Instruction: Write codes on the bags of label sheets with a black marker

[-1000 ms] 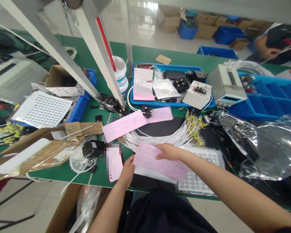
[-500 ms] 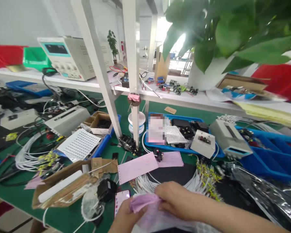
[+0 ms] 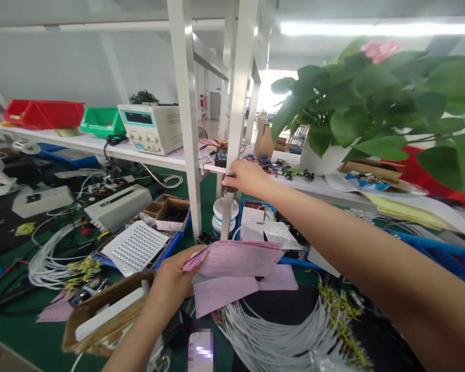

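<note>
My left hand point(image 3: 174, 279) is closed on a stack of pink paper slips point(image 3: 240, 259), thumb on top, and holds it over the bench in front of the white post. My right hand point(image 3: 246, 176) reaches up to that post point(image 3: 241, 103) at shelf height. Its fingers are pinched where a pink clip hung a moment ago; the clip itself is hidden behind them. Part of a dark round piece point(image 3: 231, 189) shows just below the fingers. Two more pink sheets point(image 3: 225, 292) lie under the stack, above a bundle of white cables point(image 3: 279, 330).
An open cardboard box point(image 3: 72, 336) and a phone point(image 3: 200, 354) lie in front. Behind stand blue trays point(image 3: 180, 233) and a white spool-like tub point(image 3: 219, 209). The shelf point(image 3: 163, 160) carries a power supply point(image 3: 151, 129), bins and a leafy potted plant point(image 3: 344, 119).
My right hand has left the pink paper and moved up to the clip on the post. My left hand has raised the pink slips forward. The view has tilted up.
</note>
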`<control>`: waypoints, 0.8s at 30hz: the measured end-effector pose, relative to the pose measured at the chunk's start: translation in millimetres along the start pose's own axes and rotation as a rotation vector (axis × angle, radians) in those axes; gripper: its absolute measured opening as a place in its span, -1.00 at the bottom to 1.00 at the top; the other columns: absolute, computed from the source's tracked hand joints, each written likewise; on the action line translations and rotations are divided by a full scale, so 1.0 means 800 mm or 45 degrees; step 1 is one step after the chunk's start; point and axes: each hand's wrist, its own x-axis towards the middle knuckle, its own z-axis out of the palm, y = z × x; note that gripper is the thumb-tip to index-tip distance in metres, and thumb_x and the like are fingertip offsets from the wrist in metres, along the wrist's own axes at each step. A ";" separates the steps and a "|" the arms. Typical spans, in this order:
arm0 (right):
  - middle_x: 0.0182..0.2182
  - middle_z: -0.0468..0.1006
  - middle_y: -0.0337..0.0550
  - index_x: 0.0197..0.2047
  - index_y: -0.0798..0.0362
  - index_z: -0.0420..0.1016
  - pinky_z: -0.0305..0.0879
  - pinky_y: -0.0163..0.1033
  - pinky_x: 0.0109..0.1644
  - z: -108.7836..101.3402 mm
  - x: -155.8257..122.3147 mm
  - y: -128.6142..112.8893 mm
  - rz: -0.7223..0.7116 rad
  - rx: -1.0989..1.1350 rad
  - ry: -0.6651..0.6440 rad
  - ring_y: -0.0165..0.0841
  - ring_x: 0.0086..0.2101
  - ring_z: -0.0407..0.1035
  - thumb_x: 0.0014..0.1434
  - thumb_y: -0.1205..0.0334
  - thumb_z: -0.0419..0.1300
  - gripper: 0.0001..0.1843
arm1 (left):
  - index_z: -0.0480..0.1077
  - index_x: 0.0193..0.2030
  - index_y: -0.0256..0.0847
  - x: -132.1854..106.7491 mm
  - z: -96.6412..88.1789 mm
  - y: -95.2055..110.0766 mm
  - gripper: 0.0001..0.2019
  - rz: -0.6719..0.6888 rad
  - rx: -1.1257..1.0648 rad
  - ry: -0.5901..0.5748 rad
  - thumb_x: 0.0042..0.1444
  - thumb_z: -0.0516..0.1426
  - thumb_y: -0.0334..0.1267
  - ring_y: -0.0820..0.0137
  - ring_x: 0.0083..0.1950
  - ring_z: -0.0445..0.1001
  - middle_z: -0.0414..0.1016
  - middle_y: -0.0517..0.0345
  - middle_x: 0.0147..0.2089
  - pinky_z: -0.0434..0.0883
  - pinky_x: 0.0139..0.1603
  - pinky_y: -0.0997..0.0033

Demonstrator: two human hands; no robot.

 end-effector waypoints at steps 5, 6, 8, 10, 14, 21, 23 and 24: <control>-0.37 0.51 -0.09 -0.39 0.12 0.45 0.27 -0.21 -0.26 -0.006 -0.005 0.018 0.015 0.217 0.051 -0.24 -0.31 0.41 0.06 0.14 0.26 -0.80 | 0.53 -0.15 -0.10 0.033 -0.008 0.003 -0.71 0.068 0.011 0.023 0.04 0.12 -0.08 0.23 -0.21 0.51 0.59 0.17 -0.21 0.41 -0.14 0.39; -0.37 0.51 -0.12 -0.35 0.12 0.45 0.28 -0.24 -0.27 -0.008 -0.010 0.021 0.018 0.273 0.077 -0.28 -0.33 0.41 0.09 0.14 0.24 -0.80 | 0.53 -0.15 -0.11 0.037 -0.010 0.004 -0.71 0.079 0.018 0.026 0.06 0.11 -0.09 0.23 -0.20 0.51 0.59 0.18 -0.20 0.41 -0.13 0.39; -0.35 0.52 -0.16 -0.28 0.11 0.43 0.30 -0.28 -0.28 -0.009 -0.026 0.024 0.013 0.379 0.122 -0.35 -0.34 0.41 0.13 0.12 0.19 -0.79 | 0.52 -0.14 -0.12 0.043 -0.014 0.008 -0.72 0.104 0.038 0.021 0.09 0.09 -0.12 0.25 -0.18 0.51 0.58 0.19 -0.17 0.40 -0.13 0.39; -0.37 0.52 -0.19 -0.28 0.08 0.43 0.31 -0.29 -0.31 -0.008 -0.050 0.022 -0.030 0.559 0.123 -0.39 -0.37 0.41 0.12 0.11 0.19 -0.79 | 0.52 -0.14 -0.12 0.045 -0.016 0.011 -0.74 0.138 0.063 0.004 0.11 0.08 -0.16 0.27 -0.16 0.50 0.58 0.20 -0.16 0.40 -0.11 0.39; -0.42 0.47 -0.23 -0.35 0.06 0.45 0.28 -0.30 -0.35 -0.002 -0.095 0.013 -0.234 0.831 0.026 -0.41 -0.42 0.36 0.05 0.15 0.28 -0.83 | 0.51 -0.13 -0.09 0.047 -0.016 0.016 -0.76 0.225 0.095 -0.030 0.10 0.09 -0.22 0.31 -0.16 0.51 0.57 0.20 -0.15 0.40 -0.09 0.41; -0.42 0.44 -0.25 -0.35 0.10 0.48 0.18 -0.33 -0.31 0.002 -0.112 0.015 -0.389 0.531 0.027 -0.43 -0.39 0.33 0.07 0.24 0.30 -0.88 | 0.52 -0.14 -0.07 0.053 -0.006 0.026 -0.74 0.336 0.085 -0.041 0.08 0.07 -0.34 0.33 -0.16 0.52 0.57 0.18 -0.14 0.40 -0.07 0.41; -0.41 0.44 -0.25 -0.37 0.09 0.47 0.18 -0.33 -0.30 0.005 -0.112 0.018 -0.360 0.523 -0.010 -0.43 -0.39 0.33 0.08 0.22 0.29 -0.88 | 0.52 -0.15 -0.06 0.053 -0.004 0.025 -0.74 0.351 0.063 -0.046 0.06 0.09 -0.36 0.34 -0.18 0.52 0.58 0.19 -0.16 0.41 -0.10 0.43; -0.40 0.44 -0.24 -0.36 0.09 0.47 0.19 -0.33 -0.30 0.005 -0.112 0.019 -0.343 0.525 -0.040 -0.42 -0.38 0.33 0.09 0.21 0.28 -0.87 | 0.53 -0.16 -0.06 0.053 -0.003 0.023 -0.74 0.352 0.049 -0.042 0.06 0.09 -0.36 0.34 -0.17 0.52 0.58 0.19 -0.17 0.41 -0.10 0.44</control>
